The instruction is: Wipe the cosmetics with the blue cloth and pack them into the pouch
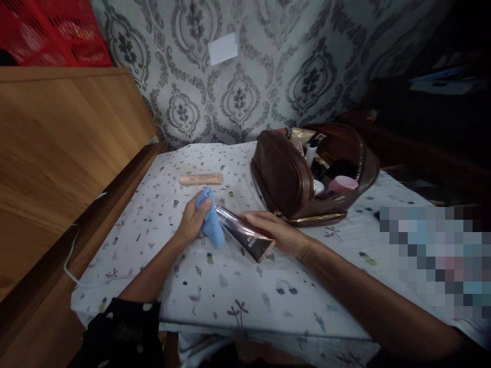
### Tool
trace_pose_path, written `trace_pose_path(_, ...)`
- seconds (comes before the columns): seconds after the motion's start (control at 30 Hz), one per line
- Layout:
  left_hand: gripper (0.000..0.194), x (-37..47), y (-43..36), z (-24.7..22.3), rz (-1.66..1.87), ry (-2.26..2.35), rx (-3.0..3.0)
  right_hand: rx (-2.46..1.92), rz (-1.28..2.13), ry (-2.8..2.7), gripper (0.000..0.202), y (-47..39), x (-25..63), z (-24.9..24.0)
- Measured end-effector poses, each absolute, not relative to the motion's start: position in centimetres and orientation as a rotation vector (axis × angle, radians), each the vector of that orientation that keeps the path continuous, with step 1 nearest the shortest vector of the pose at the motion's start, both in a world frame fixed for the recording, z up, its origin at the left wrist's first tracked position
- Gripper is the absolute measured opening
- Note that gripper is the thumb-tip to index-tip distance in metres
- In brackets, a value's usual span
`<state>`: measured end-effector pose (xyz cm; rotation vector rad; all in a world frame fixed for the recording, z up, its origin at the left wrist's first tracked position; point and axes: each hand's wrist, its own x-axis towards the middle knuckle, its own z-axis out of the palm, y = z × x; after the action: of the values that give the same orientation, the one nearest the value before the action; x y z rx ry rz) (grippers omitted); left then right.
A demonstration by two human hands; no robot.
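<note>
My left hand [194, 217] is closed on a light blue cloth [213, 225], which is bunched against the cap end of a shiny dark cosmetic tube [245, 232]. My right hand [278, 232] grips this tube from its right side; the flat crimped end with pale lettering points down and to the right. The cloth hides the cap. Behind my left hand a beige tube [200, 179] lies on its side. Just past my right hand stands an open brown makeup bag [286, 171], with a pink-lidded item [343, 184] and several other cosmetics inside.
A white patterned cloth [230, 291] covers the table. A wooden panel [65, 158] rises on the left, with a red plastic crate [57, 33] above it. The patterned wall [240, 97] borders the back. At right, part of the view is pixelated.
</note>
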<state>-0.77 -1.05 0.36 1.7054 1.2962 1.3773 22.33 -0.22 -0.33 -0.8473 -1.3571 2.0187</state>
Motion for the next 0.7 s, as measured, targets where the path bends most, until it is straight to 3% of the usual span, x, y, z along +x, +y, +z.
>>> trace_pose_path(0.4, 0.046, -0.9, -0.4, -0.2, 1.448, 1.184, 1.545, -0.884, 1.889, -1.275, 0.050, 0.3, 22.0, -1.6)
trace_pose_path(0.53, 0.044, -0.9, -0.4, -0.4, 1.448, 1.226, 1.512, -0.825, 1.736, -1.577, 0.063, -0.1, 22.2, -0.7)
trace_pose_path(0.63, 0.043, -0.8, -0.4, -0.5, 1.464, 1.259, 1.501, -0.795, 1.595, -1.817, 0.085, -0.6, 22.1, -0.7)
trace_pose_path(0.7, 0.043, -0.8, -0.4, -0.5, 1.470, 1.267, 1.504, -0.834, 1.436, -1.936, 0.087, -0.8, 21.8, -1.0)
